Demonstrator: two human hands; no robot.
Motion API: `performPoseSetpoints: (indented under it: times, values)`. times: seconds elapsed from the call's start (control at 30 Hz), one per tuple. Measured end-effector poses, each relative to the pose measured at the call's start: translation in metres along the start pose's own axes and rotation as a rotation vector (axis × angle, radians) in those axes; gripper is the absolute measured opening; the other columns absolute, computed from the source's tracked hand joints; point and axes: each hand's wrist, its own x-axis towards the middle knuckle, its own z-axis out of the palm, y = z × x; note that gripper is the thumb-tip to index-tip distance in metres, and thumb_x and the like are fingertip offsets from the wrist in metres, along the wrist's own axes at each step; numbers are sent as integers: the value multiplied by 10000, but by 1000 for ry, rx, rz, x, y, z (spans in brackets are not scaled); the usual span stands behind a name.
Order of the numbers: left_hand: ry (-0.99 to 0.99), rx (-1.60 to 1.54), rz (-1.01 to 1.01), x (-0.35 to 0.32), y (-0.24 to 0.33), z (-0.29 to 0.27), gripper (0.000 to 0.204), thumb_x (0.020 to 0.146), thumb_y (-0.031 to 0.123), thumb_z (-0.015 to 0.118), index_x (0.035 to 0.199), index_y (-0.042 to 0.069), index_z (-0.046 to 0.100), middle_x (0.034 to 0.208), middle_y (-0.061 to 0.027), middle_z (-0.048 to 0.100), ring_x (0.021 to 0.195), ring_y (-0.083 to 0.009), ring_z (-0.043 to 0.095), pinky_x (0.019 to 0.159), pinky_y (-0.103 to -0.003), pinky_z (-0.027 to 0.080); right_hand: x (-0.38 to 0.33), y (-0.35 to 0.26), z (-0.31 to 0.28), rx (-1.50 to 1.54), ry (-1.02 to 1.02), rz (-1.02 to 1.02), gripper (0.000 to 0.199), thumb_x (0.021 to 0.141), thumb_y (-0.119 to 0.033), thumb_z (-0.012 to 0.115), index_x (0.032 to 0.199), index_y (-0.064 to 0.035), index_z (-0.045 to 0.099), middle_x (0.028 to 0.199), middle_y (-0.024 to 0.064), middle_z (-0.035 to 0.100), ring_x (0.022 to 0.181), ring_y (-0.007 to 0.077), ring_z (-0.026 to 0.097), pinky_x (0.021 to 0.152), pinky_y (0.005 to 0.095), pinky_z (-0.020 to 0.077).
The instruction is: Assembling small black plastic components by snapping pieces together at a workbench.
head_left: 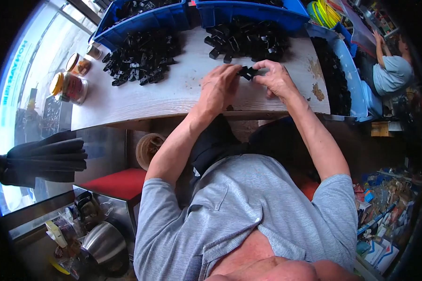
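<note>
Between my fingertips, just above the worn white table (pixel 183 96), is a small black plastic part (pixel 246 72). My left hand (pixel 220 83) is closed on its left side, with the fingertips partly hidden behind the back of the hand. My right hand (pixel 275 80) pinches at its right side with thumb and forefinger. Beyond my hands lies a heap of similar black plastic parts (pixel 248 40). A second heap of black parts (pixel 140 58) spreads over the table to the left.
Two blue bins (pixel 145 23) (pixel 253 13) stand at the table's far edge. Jars (pixel 70 88) line the left side. A light-blue bin (pixel 349 70) of black parts adjoins the right edge. Another person (pixel 393 72) works at far right. A metal kettle (pixel 104 242) sits lower left.
</note>
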Motion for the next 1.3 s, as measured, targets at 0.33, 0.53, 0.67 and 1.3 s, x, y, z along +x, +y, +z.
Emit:
performPoseSetpoints:
  times: [0.33, 0.53, 0.67, 1.3]
  values:
    - [-245, 66, 37, 16, 3, 5, 445, 813, -34, 667, 1249, 54, 648, 1189, -137, 668, 1037, -331, 663, 896, -397, 546, 7, 16, -3, 35, -5, -57, 177, 806, -18, 672, 982, -30, 657, 582, 8, 562, 387, 105, 491, 361, 289, 419]
    - [-55, -190, -36, 14, -3, 8, 328, 856, -28, 659, 1179, 19, 683, 1065, -165, 706, 893, -318, 712, 759, -358, 576, -4, 13, -1, 140, 65, -96, 328, 849, -63, 693, 1159, -39, 587, 573, -31, 489, 394, 76, 465, 363, 239, 391]
    - [-79, -148, -43, 16, 1, 6, 330, 866, -10, 664, 1191, 40, 682, 1104, -154, 700, 922, -307, 710, 787, -369, 575, 1, 9, 0, 100, 81, -55, 465, 802, -15, 697, 1256, -19, 595, 614, 33, 568, 416, 121, 535, 367, 296, 442]
    - [-235, 24, 189, 26, -7, 15, 452, 830, -2, 698, 1267, 113, 671, 1267, -125, 648, 1099, -294, 664, 935, -385, 574, 7, 14, 2, 119, 68, -14, 364, 836, 29, 606, 1199, 17, 631, 550, 37, 555, 358, 121, 510, 328, 293, 379]
